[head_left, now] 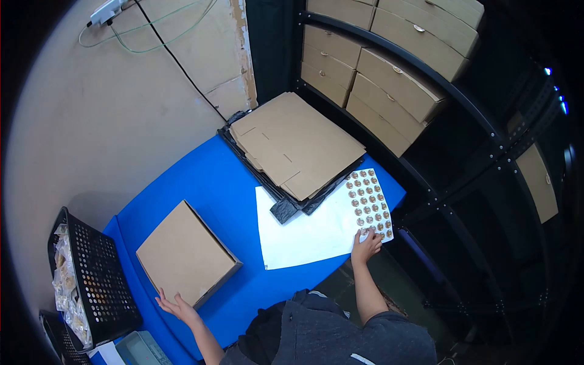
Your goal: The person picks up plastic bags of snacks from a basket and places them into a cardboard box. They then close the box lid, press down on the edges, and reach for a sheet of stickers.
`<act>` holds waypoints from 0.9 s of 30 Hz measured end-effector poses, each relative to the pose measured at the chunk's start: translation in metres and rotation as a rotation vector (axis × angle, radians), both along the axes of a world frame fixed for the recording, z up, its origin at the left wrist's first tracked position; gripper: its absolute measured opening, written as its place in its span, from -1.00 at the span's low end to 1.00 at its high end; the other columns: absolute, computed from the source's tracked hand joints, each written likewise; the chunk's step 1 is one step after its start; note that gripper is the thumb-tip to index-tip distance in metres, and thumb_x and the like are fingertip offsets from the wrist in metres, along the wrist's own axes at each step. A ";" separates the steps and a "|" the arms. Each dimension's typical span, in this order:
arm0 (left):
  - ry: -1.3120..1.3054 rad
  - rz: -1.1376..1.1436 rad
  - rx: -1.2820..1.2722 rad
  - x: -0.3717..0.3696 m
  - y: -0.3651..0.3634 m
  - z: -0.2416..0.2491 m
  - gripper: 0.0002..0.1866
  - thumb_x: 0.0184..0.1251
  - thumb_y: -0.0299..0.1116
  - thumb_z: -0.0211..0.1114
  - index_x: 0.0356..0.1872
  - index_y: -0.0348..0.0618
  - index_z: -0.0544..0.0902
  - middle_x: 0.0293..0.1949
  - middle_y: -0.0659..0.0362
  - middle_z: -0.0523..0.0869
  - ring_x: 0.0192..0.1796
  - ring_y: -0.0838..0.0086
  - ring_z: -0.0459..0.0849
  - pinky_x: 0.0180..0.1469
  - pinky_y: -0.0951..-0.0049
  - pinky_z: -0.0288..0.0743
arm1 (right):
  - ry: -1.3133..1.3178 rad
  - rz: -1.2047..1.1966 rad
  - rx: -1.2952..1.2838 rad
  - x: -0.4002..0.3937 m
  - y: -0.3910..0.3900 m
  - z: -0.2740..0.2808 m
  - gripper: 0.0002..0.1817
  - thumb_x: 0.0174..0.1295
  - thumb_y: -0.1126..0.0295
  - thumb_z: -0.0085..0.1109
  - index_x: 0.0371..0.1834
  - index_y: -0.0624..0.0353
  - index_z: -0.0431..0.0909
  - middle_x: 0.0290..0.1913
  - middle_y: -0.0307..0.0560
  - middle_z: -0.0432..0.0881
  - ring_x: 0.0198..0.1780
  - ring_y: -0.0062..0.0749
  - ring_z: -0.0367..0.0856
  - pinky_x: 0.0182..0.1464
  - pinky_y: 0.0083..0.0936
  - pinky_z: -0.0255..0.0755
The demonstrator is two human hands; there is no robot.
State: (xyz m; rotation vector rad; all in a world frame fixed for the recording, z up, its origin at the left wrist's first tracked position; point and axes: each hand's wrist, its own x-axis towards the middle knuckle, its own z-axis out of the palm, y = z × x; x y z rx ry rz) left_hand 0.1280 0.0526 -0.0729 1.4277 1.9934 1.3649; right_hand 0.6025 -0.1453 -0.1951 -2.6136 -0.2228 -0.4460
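A closed brown cardboard box [185, 252] lies on the blue table at the left. My left hand [177, 308] is at its near edge, fingers spread and palm turned partly up, gripping nothing. On the right, a white sheet [298, 240] carries rows of round gold-brown stickers [372, 199]. My right hand [367, 246] rests on the sheet's near right corner, fingertips on the lowest stickers, with thumb and fingers apart. Whether a sticker edge is lifted under the fingertips is too small to see.
Flat cardboard pieces [298, 143] lie stacked on black plastic at the table's back, partly over the sheet. A black basket [103, 280] with plastic-wrapped items stands left, beside a grey device [141, 350]. Dark shelves [450, 210] with cardboard boxes [389, 97] line the right.
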 end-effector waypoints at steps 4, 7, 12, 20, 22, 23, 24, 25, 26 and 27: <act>0.109 -0.056 -0.032 -0.019 0.006 -0.015 -0.51 0.32 -0.41 0.07 0.29 -0.15 0.31 0.43 -0.01 0.04 0.52 0.16 -0.16 0.44 0.16 -0.12 | -0.083 0.089 -0.043 0.004 0.006 0.009 -0.67 0.10 0.25 0.26 -0.15 0.19 0.50 0.05 0.09 0.37 0.15 -0.01 0.28 0.19 -0.10 0.15; 0.161 0.017 -0.119 -0.045 -0.008 -0.033 -0.48 0.29 -0.43 0.09 0.31 -0.14 0.29 0.42 -0.10 0.01 0.51 0.10 -0.14 0.43 0.15 -0.10 | -0.084 0.061 -0.057 0.008 0.002 0.000 -0.68 0.06 0.25 0.27 -0.20 0.20 0.49 0.09 0.15 0.39 0.12 0.09 0.32 0.13 -0.02 0.22; 0.320 -0.089 -0.495 -0.068 -0.015 -0.057 -0.29 0.20 -0.29 0.23 0.38 -0.17 0.18 0.43 -0.22 -0.09 0.48 -0.12 -0.13 0.44 0.00 -0.09 | -0.146 0.047 -0.099 0.014 -0.002 -0.019 -0.65 0.04 0.28 0.29 -0.19 0.24 0.46 0.04 0.16 0.46 0.06 0.12 0.42 0.01 -0.02 0.35; 0.161 0.443 0.188 -0.194 0.043 0.057 -0.63 0.33 -0.34 0.11 0.14 -0.19 0.45 0.15 -0.09 0.43 0.23 0.06 0.38 0.30 0.21 0.22 | -0.111 0.021 -0.210 0.022 0.002 -0.027 -0.60 0.21 0.21 0.15 0.07 0.12 0.50 0.18 0.24 0.39 -0.01 0.16 0.48 0.03 -0.06 0.40; 0.163 0.291 0.180 -0.193 0.046 0.056 -0.66 0.32 -0.35 0.12 0.09 -0.19 0.50 0.03 -0.08 0.54 0.14 0.07 0.48 0.23 0.20 0.30 | -0.248 0.136 -0.066 0.036 -0.010 -0.055 -0.60 0.23 0.29 0.14 0.11 0.19 0.47 0.06 0.23 0.47 0.03 0.11 0.47 0.07 -0.12 0.37; 0.126 0.180 0.152 -0.186 0.047 0.051 -0.65 0.32 -0.33 0.14 0.09 -0.19 0.51 0.03 -0.08 0.55 0.14 0.06 0.50 0.23 0.20 0.32 | -0.333 0.187 0.026 0.046 -0.011 -0.073 -0.62 0.24 0.33 0.13 0.10 0.23 0.47 0.03 0.23 0.50 0.05 0.12 0.46 0.08 -0.12 0.36; 0.090 0.009 -0.010 -0.177 0.046 0.040 -0.59 0.31 -0.26 0.17 0.13 -0.21 0.49 0.04 -0.11 0.55 0.17 0.04 0.49 0.23 0.22 0.33 | -0.294 0.217 0.057 0.044 -0.013 -0.073 -0.68 0.28 0.35 0.10 0.01 0.31 0.52 0.01 0.22 0.50 0.06 0.07 0.45 0.11 -0.14 0.34; 0.045 -0.168 -0.168 -0.164 0.046 0.022 -0.53 0.30 -0.19 0.20 0.17 -0.22 0.47 0.05 -0.14 0.56 0.19 0.03 0.48 0.23 0.24 0.34 | -0.259 0.243 0.088 0.040 -0.015 -0.067 -0.72 0.31 0.37 0.08 -0.08 0.39 0.58 -0.01 0.20 0.51 0.08 0.03 0.44 0.15 -0.15 0.32; -0.061 -0.294 -0.335 -0.151 0.049 -0.006 -0.41 0.28 -0.11 0.22 0.24 -0.23 0.39 0.12 -0.17 0.50 0.23 0.02 0.45 0.23 0.25 0.34 | -0.317 0.289 0.073 0.047 -0.020 -0.077 -0.75 0.33 0.41 0.02 -0.09 0.41 0.53 -0.05 0.21 0.51 0.05 0.03 0.45 0.14 -0.16 0.32; -0.168 -0.421 -0.504 -0.136 0.050 -0.036 -0.29 0.26 -0.02 0.24 0.32 -0.24 0.31 0.19 -0.21 0.44 0.26 0.00 0.42 0.24 0.25 0.35 | -0.328 0.304 0.072 0.045 -0.016 -0.066 -0.75 0.33 0.41 0.02 -0.09 0.41 0.53 -0.05 0.21 0.51 0.05 0.03 0.45 0.14 -0.16 0.32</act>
